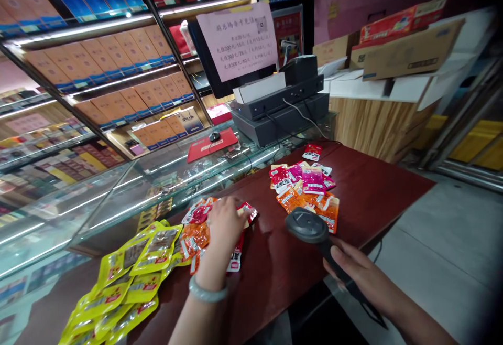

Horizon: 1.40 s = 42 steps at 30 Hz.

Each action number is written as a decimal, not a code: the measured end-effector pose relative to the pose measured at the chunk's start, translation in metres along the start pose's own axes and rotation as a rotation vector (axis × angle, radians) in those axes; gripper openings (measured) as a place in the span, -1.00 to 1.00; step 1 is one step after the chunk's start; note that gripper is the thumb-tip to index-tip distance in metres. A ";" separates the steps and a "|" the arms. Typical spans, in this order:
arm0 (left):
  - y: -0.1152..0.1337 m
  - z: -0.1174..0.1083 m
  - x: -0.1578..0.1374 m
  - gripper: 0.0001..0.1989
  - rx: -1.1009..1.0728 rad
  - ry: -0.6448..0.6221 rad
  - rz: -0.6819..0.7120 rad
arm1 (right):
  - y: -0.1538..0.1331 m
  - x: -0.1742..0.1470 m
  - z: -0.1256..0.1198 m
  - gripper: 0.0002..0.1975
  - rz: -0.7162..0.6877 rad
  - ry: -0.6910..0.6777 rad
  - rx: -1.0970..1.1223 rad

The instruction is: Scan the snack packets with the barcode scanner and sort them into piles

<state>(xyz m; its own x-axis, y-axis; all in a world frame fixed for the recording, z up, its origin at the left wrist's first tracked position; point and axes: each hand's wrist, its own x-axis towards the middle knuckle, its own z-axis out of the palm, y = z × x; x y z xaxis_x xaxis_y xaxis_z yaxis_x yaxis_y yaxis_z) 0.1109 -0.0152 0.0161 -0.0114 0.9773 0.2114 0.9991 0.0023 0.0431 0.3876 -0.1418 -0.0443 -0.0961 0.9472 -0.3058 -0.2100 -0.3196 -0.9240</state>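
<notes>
My right hand (353, 269) is wrapped around the handle of a black barcode scanner (308, 227), its head above the near edge of a pile of small snack packets (314, 180) in red, pink and orange. My left hand (226, 222), with a pale bangle at the wrist, reaches over a second pile of orange and red snack packets (195, 237). Its fingers are curled down at a red snack packet (247, 213) and partly hide it. To the left of that hand, several yellow snack bags (133, 277) lie overlapping.
A dark red tabletop (263, 261) bears the packets. Behind it are a glass display counter (157, 177), a red pad with a mouse (214, 136), and a black cash drawer (283, 114) with cables. A monitor covered by a paper sign (238, 41) stands there. Cardboard boxes (412, 51) are stacked at right.
</notes>
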 end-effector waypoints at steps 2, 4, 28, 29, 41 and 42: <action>0.037 0.017 0.009 -0.53 -0.099 -0.058 0.131 | 0.004 0.001 -0.005 -0.26 -0.001 0.025 0.017; 0.071 0.034 0.021 -0.48 -0.135 -0.130 0.169 | 0.008 0.000 -0.010 -0.28 0.017 0.054 0.046; 0.040 0.034 0.030 -0.82 -0.303 -0.164 -0.015 | 0.014 0.000 -0.006 -0.31 0.029 0.105 0.049; 0.040 0.035 0.029 -0.81 -0.332 -0.159 -0.031 | 0.014 -0.001 -0.006 -0.32 0.029 0.104 0.047; 0.017 0.041 0.022 -0.81 -0.612 -0.174 -0.091 | -0.001 -0.005 0.006 -0.39 0.011 -0.020 0.000; 0.015 0.041 0.021 -0.82 -0.612 -0.171 -0.084 | -0.002 -0.005 0.008 -0.36 0.017 -0.014 -0.007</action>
<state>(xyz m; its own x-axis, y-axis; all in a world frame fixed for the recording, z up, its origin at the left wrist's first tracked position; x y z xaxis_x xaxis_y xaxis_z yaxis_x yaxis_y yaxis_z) 0.1273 0.0136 -0.0188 -0.0310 0.9992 0.0263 0.7899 0.0084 0.6131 0.3807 -0.1457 -0.0390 -0.1128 0.9413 -0.3183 -0.2019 -0.3354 -0.9202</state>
